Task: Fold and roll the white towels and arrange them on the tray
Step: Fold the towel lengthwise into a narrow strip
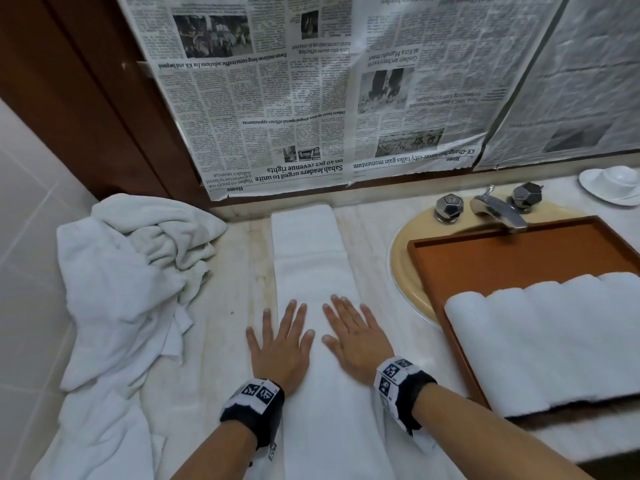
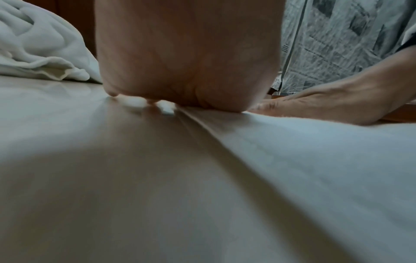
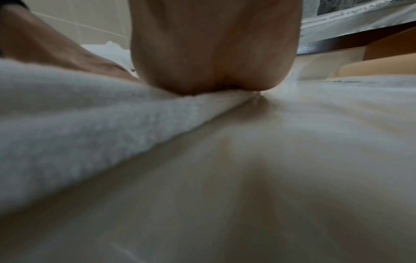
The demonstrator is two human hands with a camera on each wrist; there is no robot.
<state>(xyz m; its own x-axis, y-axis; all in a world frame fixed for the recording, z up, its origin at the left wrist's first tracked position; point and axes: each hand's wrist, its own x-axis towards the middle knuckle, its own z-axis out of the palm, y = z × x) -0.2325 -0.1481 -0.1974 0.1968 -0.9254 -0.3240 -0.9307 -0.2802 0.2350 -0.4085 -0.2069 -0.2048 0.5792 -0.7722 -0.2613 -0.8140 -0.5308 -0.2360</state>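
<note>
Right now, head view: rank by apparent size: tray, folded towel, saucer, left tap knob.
1. Folded towel and tray: too close to call; the tray is cut off at the frame edge and partly covered by rolls.
2. Saucer, also cut off at the edge.
3. Left tap knob, smallest.

White cloth, brown wood

White towels (image 1: 311, 271), reddish-brown tray (image 1: 502, 258), pale veined desk (image 1: 242, 271), black-and-white newspaper (image 1: 294, 98), yellow-beige sink (image 1: 408, 258).

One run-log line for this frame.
left hand flat on folded towel | right hand flat on it too | rolled towels in tray | loose towels on the left
</note>
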